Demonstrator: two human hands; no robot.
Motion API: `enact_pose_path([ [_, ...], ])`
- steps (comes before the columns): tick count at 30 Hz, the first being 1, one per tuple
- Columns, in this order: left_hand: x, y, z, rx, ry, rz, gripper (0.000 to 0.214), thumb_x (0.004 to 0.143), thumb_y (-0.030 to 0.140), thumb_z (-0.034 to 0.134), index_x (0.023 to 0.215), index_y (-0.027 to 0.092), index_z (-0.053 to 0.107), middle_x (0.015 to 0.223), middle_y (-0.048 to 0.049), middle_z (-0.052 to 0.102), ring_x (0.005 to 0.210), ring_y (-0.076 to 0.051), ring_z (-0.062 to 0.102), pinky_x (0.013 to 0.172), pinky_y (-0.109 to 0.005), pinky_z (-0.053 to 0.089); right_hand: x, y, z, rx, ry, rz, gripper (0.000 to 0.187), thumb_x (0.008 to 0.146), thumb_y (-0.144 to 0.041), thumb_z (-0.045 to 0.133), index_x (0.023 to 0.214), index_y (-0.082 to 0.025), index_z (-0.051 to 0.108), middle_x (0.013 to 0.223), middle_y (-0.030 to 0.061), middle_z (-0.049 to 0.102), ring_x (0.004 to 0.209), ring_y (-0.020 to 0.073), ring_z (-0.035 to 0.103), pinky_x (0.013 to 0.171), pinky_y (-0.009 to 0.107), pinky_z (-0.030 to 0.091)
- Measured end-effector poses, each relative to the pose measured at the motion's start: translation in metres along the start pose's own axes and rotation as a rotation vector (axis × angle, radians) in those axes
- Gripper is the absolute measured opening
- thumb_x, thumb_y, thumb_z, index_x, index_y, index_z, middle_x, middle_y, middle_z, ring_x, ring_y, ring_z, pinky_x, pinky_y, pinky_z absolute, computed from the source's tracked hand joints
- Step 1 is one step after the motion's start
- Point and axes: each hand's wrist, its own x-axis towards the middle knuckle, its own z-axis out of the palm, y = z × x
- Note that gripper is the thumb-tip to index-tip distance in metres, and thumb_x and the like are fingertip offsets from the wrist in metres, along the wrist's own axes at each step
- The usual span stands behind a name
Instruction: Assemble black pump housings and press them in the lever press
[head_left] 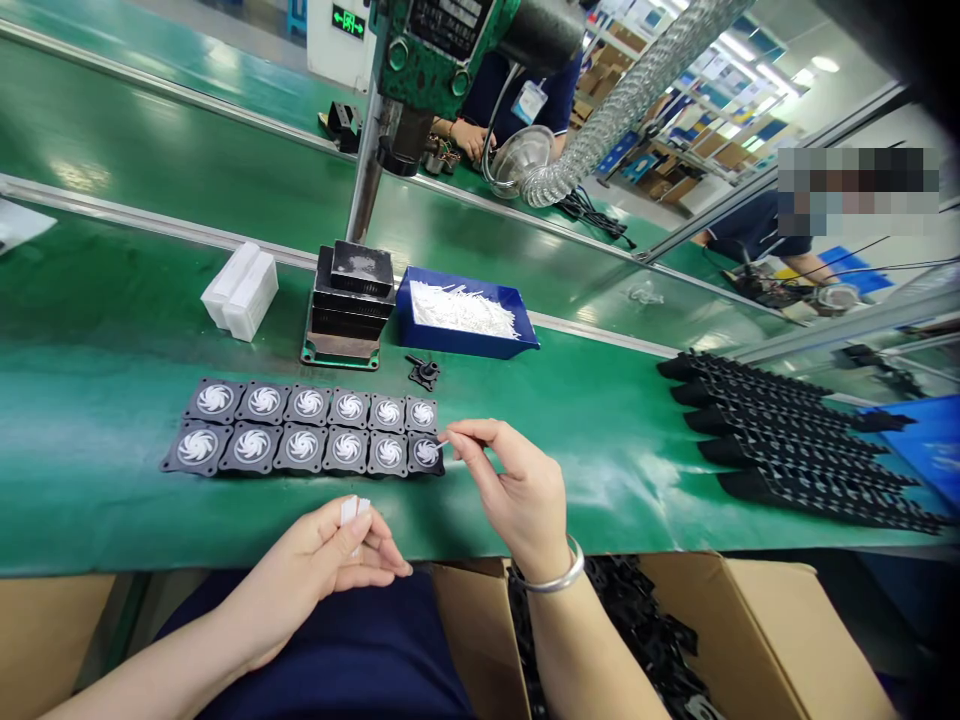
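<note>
Holds white strips (349,511) in left hand (330,548), pinches white sliver (442,445) in right hand (523,490) at end plate (426,455) in front of blue bin (469,343), nearly done by the look, with white swirls (347,446) in black plates (300,425) front-left of bin and perhaps only that end plate left.

A long, smooth green workbench (592,400) carries two touching rows of six square black frames with white spiral centres (305,424). Behind them stand two white rectangular blocks (241,290) side by side, a black stepped block on a green-edged base (351,302) and an open blue plastic bin (457,341). A small black plastic part (426,373) lies just before the bin; far right lie several long rows of black pieces (784,458).
</note>
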Motion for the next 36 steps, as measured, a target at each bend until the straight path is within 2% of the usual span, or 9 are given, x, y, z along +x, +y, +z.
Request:
enact_pose_path([
  [7, 0.000, 0.000, -0.001, 0.111, -0.038, 0.061, 0.045, 0.094, 0.058, 0.053, 0.092, 0.016, 0.068, 0.101, -0.0097, 0.072, 0.108, -0.025, 0.066, 0.105, -0.041, 0.048, 0.001, 0.005, 0.007, -0.019, -0.013, -0.055, 0.006, 0.095, -0.022, 0.060, 0.090, -0.021, 0.063, 0.079, -0.0001, 0.070, 0.071, 0.0120, 0.065, 0.067, 0.025, 0.051],
  [11, 0.000, 0.001, -0.002, 0.141, -0.030, 0.043, 0.049, 0.092, 0.063, 0.052, 0.094, 0.016, 0.067, 0.101, -0.0109, 0.072, 0.102, -0.026, 0.070, 0.093, -0.040, 0.055, 0.003, 0.007, 0.004, -0.061, -0.121, -0.099, 0.016, 0.092, -0.033, 0.065, 0.084, -0.020, 0.059, 0.077, 0.0014, 0.064, 0.072, 0.0147, 0.059, 0.067, 0.028, 0.048],
  [15, 0.004, -0.002, -0.003, 0.103, -0.046, 0.063, 0.050, 0.089, 0.064, 0.056, 0.092, 0.016, 0.063, 0.097, -0.0105, 0.071, 0.092, -0.026, 0.073, 0.083, -0.037, 0.058, 0.004, -0.007, -0.013, -0.084, 0.119, -0.086, 0.012, 0.091, -0.029, 0.066, 0.092, -0.021, 0.059, 0.079, 0.0025, 0.058, 0.072, 0.0153, 0.052, 0.066, 0.029, 0.045],
  [16, 0.004, -0.002, -0.003, 0.102, -0.055, 0.072, 0.049, 0.089, 0.064, 0.057, 0.093, 0.015, 0.063, 0.095, -0.0101, 0.071, 0.091, -0.025, 0.073, 0.082, -0.036, 0.058, 0.003, -0.013, -0.015, -0.056, 0.107, -0.082, 0.008, 0.092, -0.026, 0.065, 0.094, -0.021, 0.059, 0.081, 0.0027, 0.058, 0.073, 0.0151, 0.052, 0.066, 0.028, 0.046],
  [20, 0.004, -0.002, 0.001, 0.160, -0.092, 0.145, 0.050, 0.090, 0.064, 0.054, 0.093, 0.015, 0.062, 0.090, -0.0089, 0.070, 0.087, -0.023, 0.073, 0.081, -0.035, 0.060, -0.010, -0.034, -0.003, 0.230, -0.327, -0.099, 0.012, 0.092, -0.026, 0.064, 0.103, -0.021, 0.063, 0.090, 0.0038, 0.064, 0.075, 0.0129, 0.059, 0.067, 0.025, 0.051],
  [22, 0.001, 0.000, 0.003, 0.214, -0.097, 0.197, 0.049, 0.093, 0.062, 0.050, 0.092, 0.015, 0.062, 0.090, -0.0087, 0.069, 0.085, -0.023, 0.073, 0.079, -0.035, 0.061, -0.017, -0.040, 0.009, 0.323, -0.373, -0.066, 0.006, 0.093, -0.025, 0.062, 0.093, -0.019, 0.065, 0.082, 0.0025, 0.062, 0.072, 0.0117, 0.058, 0.064, 0.023, 0.050],
  [27, -0.006, 0.001, 0.003, 0.290, -0.104, 0.288, 0.045, 0.099, 0.054, 0.043, 0.092, 0.015, 0.064, 0.090, -0.0086, 0.068, 0.083, -0.022, 0.073, 0.078, -0.034, 0.062, -0.019, -0.042, 0.019, 0.426, -0.342, -0.074, 0.010, 0.092, -0.021, 0.064, 0.082, -0.018, 0.066, 0.073, 0.0006, 0.060, 0.068, 0.0110, 0.057, 0.061, 0.023, 0.047],
  [31, -0.005, -0.001, 0.000, 0.134, -0.051, 0.299, 0.043, 0.098, 0.054, 0.046, 0.099, 0.015, 0.062, 0.092, -0.0093, 0.069, 0.082, -0.022, 0.073, 0.076, -0.034, 0.061, -0.003, -0.035, 0.012, 0.602, -0.220, 0.022, 0.009, 0.092, -0.021, 0.063, 0.083, -0.021, 0.066, 0.078, 0.0003, 0.067, 0.074, 0.0119, 0.064, 0.067, 0.024, 0.053],
  [36, 0.001, -0.005, -0.007, 0.076, 0.041, 0.178, 0.048, 0.090, 0.062, 0.057, 0.098, 0.014, 0.060, 0.090, -0.0098, 0.070, 0.082, -0.024, 0.072, 0.076, -0.036, 0.059, 0.026, -0.014, 0.021, 0.346, -0.004, 0.132, 0.010, 0.095, -0.023, 0.060, 0.097, -0.023, 0.070, 0.090, 0.0004, 0.075, 0.080, 0.0128, 0.070, 0.075, 0.026, 0.055],
])
